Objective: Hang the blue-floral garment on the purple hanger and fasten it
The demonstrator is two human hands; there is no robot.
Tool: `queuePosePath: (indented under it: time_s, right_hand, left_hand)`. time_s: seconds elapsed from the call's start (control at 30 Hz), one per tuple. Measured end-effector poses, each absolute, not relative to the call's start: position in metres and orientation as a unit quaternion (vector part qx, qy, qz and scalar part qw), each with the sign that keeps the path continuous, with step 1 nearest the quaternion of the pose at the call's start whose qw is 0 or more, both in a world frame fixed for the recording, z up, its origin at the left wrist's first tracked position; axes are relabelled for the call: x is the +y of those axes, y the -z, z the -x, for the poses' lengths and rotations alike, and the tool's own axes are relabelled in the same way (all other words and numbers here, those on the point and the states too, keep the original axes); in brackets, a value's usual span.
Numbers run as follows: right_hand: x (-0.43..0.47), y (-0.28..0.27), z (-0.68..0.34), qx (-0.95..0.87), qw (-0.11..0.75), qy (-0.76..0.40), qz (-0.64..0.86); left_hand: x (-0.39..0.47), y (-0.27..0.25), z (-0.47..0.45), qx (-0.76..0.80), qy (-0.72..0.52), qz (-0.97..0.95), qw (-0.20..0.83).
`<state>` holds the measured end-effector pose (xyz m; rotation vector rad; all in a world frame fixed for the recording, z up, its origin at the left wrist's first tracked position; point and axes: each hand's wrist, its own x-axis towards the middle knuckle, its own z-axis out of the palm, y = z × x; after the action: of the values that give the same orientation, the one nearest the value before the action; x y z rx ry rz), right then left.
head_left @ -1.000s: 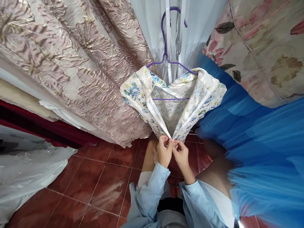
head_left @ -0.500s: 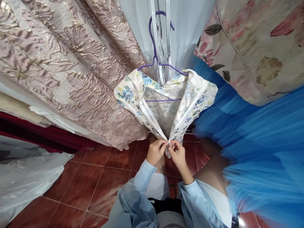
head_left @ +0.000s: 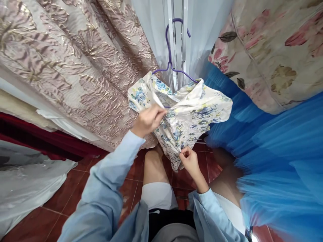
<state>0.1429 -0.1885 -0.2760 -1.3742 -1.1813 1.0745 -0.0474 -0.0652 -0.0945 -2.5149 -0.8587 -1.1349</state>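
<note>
A white blouse [head_left: 199, 114] with blue and yellow flowers hangs on a purple hanger [head_left: 168, 47], its front panels drawn together below the neckline. Near the neckline, my left hand [head_left: 147, 120] is closed, slightly blurred, with its fingertips pinching the front edge of the cloth. Lower down, my right hand [head_left: 189, 162] pinches the front edge near the hem between thumb and finger. Whether a button or fastener lies under the fingertips cannot be made out.
Pink and gold brocade cloth [head_left: 83, 60] hangs on the left. Blue tulle [head_left: 275, 151] and a cream floral fabric [head_left: 277, 57] hang close on the right. White metal posts [head_left: 185, 40] stand behind the hanger. Red tiles [head_left: 75, 195] cover the floor.
My left hand has moved up and left from beside the right hand to the neckline. The open front has come together, covering the inside of the blouse. The right hand stays low.
</note>
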Motion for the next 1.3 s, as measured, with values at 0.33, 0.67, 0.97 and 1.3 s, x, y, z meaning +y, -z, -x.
queuePosePath:
  time_s: [0.33, 0.67, 0.97, 1.3]
  right_hand:
    - [-0.183, 0.275, -0.161, -0.492, 0.497, -0.429, 0.572]
    - [-0.169, 0.235, -0.168, -0.533, 0.527, -0.393, 0.532]
    - [-0.081, 0.086, -0.139, -0.648, 0.655, -0.201, 0.334]
    - [-0.052, 0.060, -0.151, -0.727, 0.588, -0.055, 0.350]
  left_hand:
    - [0.001, 0.009, 0.030, -0.296, 0.462, 0.823, 0.149]
    - [-0.030, 0.045, 0.028, -0.311, 0.481, 0.813, 0.107]
    - [-0.045, 0.043, 0.028, -0.300, 0.442, 0.835, 0.131]
    - [-0.041, 0.069, 0.017, -0.312, 0.499, 0.796, 0.145]
